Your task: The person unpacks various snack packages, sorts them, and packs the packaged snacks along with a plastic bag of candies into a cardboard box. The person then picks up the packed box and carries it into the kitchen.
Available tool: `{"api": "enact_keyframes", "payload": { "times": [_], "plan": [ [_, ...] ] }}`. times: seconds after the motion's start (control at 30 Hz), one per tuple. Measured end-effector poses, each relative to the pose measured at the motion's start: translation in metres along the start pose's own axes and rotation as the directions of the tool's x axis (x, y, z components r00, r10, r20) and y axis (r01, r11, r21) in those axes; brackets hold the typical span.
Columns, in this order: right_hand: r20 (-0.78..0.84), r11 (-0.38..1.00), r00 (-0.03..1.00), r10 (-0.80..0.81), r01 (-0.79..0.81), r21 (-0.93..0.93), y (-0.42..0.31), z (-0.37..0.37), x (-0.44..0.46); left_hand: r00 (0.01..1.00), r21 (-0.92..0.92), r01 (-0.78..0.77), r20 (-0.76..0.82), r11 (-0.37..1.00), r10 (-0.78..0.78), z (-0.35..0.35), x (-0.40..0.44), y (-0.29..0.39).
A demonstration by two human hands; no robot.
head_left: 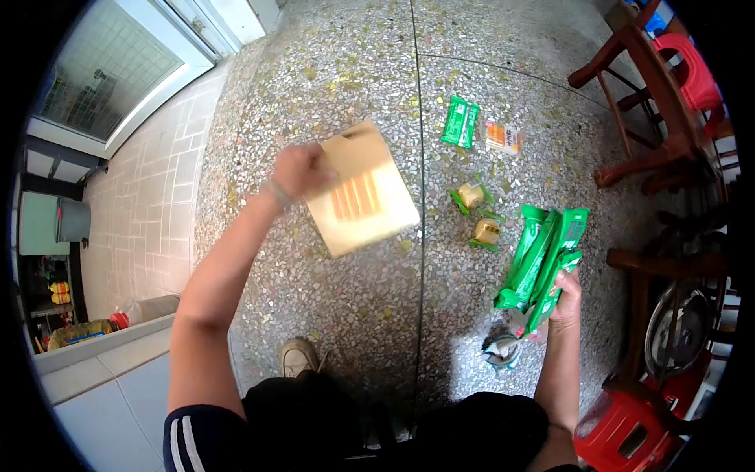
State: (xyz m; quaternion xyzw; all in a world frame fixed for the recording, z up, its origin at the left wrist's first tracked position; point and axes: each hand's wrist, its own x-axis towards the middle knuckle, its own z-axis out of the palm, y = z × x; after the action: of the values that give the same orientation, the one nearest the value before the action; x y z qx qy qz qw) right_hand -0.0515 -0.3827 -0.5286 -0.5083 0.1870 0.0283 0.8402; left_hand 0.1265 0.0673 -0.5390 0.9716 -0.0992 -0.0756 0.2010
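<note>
My left hand (301, 171) is closed at the left edge of a tan cardboard box (393, 200), somewhat smeared by motion. Orange stripes show on the box's face. On the right, my right hand (566, 297) grips a bunch of long green plastic packets (543, 256). Ahead of that hand on the floor lie two small yellowish pieces, one (471, 195) farther off and one (487, 231) nearer, both with green bits around them. Farther away are a flat green packet (460, 122) and an orange-and-white packet (503, 138).
A small round object (502, 351), partly hidden, sits on the speckled floor (338, 299) below the green packets. Wooden furniture legs (629, 165) and red plastic stools (633, 421) line the right side. A white-framed glass door (118, 71) stands at upper left.
</note>
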Motion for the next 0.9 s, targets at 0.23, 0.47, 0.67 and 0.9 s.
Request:
{"api": "enact_keyframes", "payload": {
  "times": [0.23, 0.47, 0.67, 0.9],
  "plan": [
    [0.012, 0.993, 1.000, -0.006, 0.004, 0.119, -0.029, -0.042, -0.009, 0.783, 0.239, -0.594, -0.046, 0.768, 0.620, 0.029, -0.135, 0.107],
    [0.111, 0.994, 0.988, -0.109, 0.110, -0.006, -0.038, -0.008, -0.020, 0.864, 0.094, -0.500, 0.126, 0.861, 0.488, 0.050, -0.149, 0.119],
    [-0.088, 0.988, 0.985, -0.148, 0.151, 0.037, -0.046, -0.013, -0.012, 0.839, 0.064, -0.488, 0.308, 0.870, 0.448, 0.060, -0.147, 0.136],
    [-0.253, 0.943, 0.949, 0.188, -0.247, -0.225, 0.011, -0.017, 0.001, 0.806, -0.065, -0.341, 0.493, 0.938, 0.327, 0.057, -0.132, 0.143]
  ]
}}
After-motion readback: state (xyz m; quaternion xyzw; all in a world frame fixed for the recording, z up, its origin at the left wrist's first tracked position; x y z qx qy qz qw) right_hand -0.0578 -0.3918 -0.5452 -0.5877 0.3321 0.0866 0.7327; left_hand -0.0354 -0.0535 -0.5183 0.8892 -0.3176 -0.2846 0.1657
